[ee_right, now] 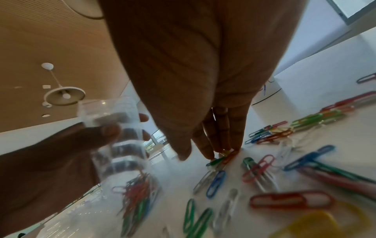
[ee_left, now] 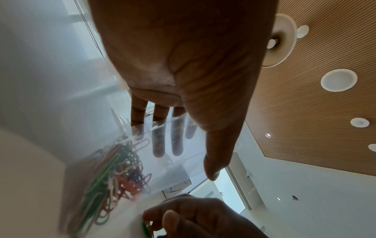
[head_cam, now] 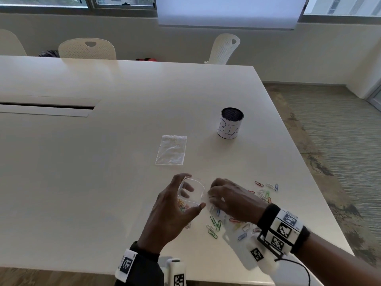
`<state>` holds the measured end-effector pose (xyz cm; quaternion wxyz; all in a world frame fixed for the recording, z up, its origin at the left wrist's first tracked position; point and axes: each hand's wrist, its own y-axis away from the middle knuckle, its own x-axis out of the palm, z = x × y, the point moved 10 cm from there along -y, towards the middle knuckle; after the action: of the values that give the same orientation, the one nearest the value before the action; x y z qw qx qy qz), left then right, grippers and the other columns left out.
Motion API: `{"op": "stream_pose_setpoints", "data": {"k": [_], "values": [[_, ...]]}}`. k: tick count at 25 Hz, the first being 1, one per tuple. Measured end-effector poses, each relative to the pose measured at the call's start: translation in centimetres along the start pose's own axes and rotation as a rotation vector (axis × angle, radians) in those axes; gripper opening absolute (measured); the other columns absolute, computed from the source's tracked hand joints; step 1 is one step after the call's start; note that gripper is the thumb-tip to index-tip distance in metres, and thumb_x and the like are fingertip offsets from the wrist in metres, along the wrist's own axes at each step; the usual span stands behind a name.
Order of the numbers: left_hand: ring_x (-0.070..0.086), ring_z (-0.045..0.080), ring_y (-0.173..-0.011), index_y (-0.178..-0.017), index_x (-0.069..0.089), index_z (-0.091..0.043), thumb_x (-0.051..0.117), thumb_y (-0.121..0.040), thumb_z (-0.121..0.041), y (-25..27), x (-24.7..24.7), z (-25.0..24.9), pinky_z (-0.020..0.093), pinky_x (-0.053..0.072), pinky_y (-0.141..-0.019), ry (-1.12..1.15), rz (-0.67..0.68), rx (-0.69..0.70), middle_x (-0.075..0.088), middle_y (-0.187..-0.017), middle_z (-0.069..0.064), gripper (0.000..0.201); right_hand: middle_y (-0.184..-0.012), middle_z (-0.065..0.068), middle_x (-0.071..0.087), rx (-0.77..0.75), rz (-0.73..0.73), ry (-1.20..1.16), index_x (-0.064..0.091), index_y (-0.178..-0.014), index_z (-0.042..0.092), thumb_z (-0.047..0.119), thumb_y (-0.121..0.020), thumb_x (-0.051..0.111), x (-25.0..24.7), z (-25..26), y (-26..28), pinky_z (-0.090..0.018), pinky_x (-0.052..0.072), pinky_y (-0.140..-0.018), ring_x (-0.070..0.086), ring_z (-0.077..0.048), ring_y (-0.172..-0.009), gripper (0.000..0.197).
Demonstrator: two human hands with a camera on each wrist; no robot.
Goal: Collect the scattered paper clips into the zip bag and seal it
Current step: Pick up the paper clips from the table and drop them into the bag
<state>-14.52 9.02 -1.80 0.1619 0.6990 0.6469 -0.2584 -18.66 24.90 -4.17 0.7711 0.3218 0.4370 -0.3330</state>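
While my left hand (head_cam: 171, 211) holds the zip bag (head_cam: 190, 191) upright just above the table (head_cam: 103, 162), its grip is curled round the plastic, thumb on the near side and fingers (ee_left: 158, 141) behind, keeping the mouth wide. A bundle of coloured clips (ee_left: 114, 173) already sits at the bottom of the bag. My right hand (head_cam: 233, 200) is beside it, fingertips (ee_right: 215, 148) down on the table, pinching at a green and a red paper clip (ee_right: 222, 158). More scattered paper clips (head_cam: 266, 191) lie under and to the right of that hand. Farther off lie a second, flat zip bag (head_cam: 171, 150) and a cup marked "BIN" (head_cam: 230, 123).
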Motion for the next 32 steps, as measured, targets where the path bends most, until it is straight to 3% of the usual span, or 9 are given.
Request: {"op": "stream_pose_setpoints", "data": {"k": [2,4,7,11,14,18,21,25,32], "values": [[0.066,-0.001,-0.102,-0.137,0.044,-0.042,0.086,-0.080,-0.046,0.0,0.0,-0.2,0.026,0.063,-0.076,0.000,-0.005,0.005,0.065,-0.111,-0.020,0.071,-0.138,0.008,0.048,-0.022,0.062,0.056,0.054,-0.140,0.025,0.068,-0.089,0.059,1.0,0.8,1.7,-0.025,0.045,-0.103,0.047,-0.010,-0.123,0.067],[0.066,-0.001,-0.102,-0.137,0.043,-0.041,0.085,-0.081,-0.045,-0.1,0.1,-0.3,0.026,0.064,-0.076,0.001,0.005,0.011,0.065,-0.112,-0.020,0.070,-0.141,0.010,0.043,-0.051,0.104,0.145,0.045,-0.146,0.032,0.077,-0.076,0.065,2.2,1.2,2.6,-0.028,0.044,-0.107,0.041,-0.009,-0.127,0.086],[0.067,0.000,-0.102,-0.137,0.043,-0.041,0.084,-0.080,-0.048,-0.2,0.3,-0.3,0.028,0.065,-0.076,-0.002,0.017,0.021,0.065,-0.113,-0.019,0.071,-0.141,0.011,0.046,-0.069,0.041,0.115,0.051,-0.140,0.037,0.065,-0.083,0.069,2.4,1.0,2.7,-0.031,0.046,-0.108,0.042,-0.009,-0.127,0.065],[0.067,-0.001,-0.102,-0.136,0.041,-0.044,0.084,-0.080,-0.051,-0.3,0.4,-0.2,0.031,0.066,-0.078,-0.006,0.018,0.020,0.064,-0.112,-0.021,0.071,-0.128,0.010,0.058,-0.072,-0.092,-0.025,0.070,-0.116,0.028,0.035,-0.095,0.070,1.1,0.3,2.2,-0.028,0.054,-0.098,0.053,-0.006,-0.113,0.022],[0.067,0.000,-0.102,-0.137,0.042,-0.044,0.083,-0.080,-0.051,-0.3,0.4,-0.2,0.032,0.066,-0.079,-0.002,0.019,0.016,0.065,-0.113,-0.020,0.071,-0.130,0.009,0.057,-0.052,-0.101,-0.026,0.068,-0.123,0.028,0.038,-0.098,0.066,0.7,0.0,2.1,-0.027,0.053,-0.099,0.054,-0.008,-0.118,0.028],[0.068,0.002,-0.102,-0.137,0.041,-0.043,0.086,-0.081,-0.045,-0.3,0.4,0.0,0.033,0.067,-0.077,-0.003,0.024,0.014,0.065,-0.114,-0.019,0.072,-0.154,0.010,0.041,-0.105,0.079,0.128,0.047,-0.148,0.041,0.060,-0.088,0.065,2.7,0.4,2.9,-0.032,0.040,-0.112,0.037,-0.011,-0.138,0.065],[0.068,0.001,-0.102,-0.137,0.042,-0.042,0.085,-0.081,-0.048,-0.3,0.4,-0.1,0.032,0.066,-0.077,-0.002,0.023,0.015,0.065,-0.114,-0.019,0.071,-0.153,0.008,0.047,-0.149,0.018,0.134,0.056,-0.143,0.039,0.042,-0.095,0.067,2.5,0.6,3.1,-0.031,0.044,-0.113,0.041,-0.012,-0.137,0.049],[0.068,0.001,-0.102,-0.136,0.042,-0.043,0.082,-0.079,-0.053,-0.2,0.4,-0.2,0.034,0.066,-0.078,0.006,0.027,0.012,0.065,-0.113,-0.019,0.070,-0.130,0.007,0.066,-0.206,-0.090,0.096,0.072,-0.122,0.028,0.026,-0.102,0.061,1.8,0.8,2.9,-0.027,0.053,-0.097,0.054,-0.006,-0.116,0.024],[0.068,0.001,-0.100,-0.135,0.044,-0.043,0.085,-0.080,-0.048,-0.3,0.1,-0.4,0.032,0.065,-0.078,-0.012,0.017,0.013,0.066,-0.111,-0.019,0.070,-0.114,-0.003,0.066,-0.150,-0.120,0.178,0.065,-0.117,0.017,0.014,-0.102,0.060,1.2,0.9,1.4,-0.027,0.054,-0.094,0.061,-0.014,-0.102,0.016]]}}
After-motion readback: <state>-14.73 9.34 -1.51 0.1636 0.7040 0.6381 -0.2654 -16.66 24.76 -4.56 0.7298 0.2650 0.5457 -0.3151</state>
